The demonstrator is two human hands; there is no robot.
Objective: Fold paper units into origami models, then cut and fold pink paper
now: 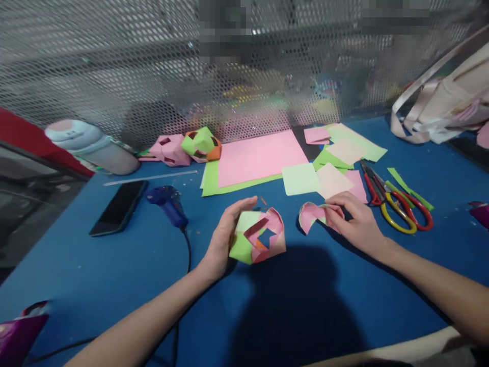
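Note:
My left hand point(219, 242) is wrapped round the left side of a folded paper box point(242, 247) in green and pink, its open top showing pink flaps and a bit of orange inside. To the right, my right hand point(357, 221) pinches a curved pink paper strip point(311, 214) with green edges, held just above the blue table and apart from the box. Behind the hands lie a pale green paper square point(300, 179) and a cream paper square point(333, 180).
Scissors point(395, 201) with red and yellow handles lie at right. Pink sheets point(263, 155) rest at the back beside folded paper shapes point(171, 150). A blue glue gun point(168, 206), a phone point(120, 208) and a bottle point(95, 148) stand or lie on the left.

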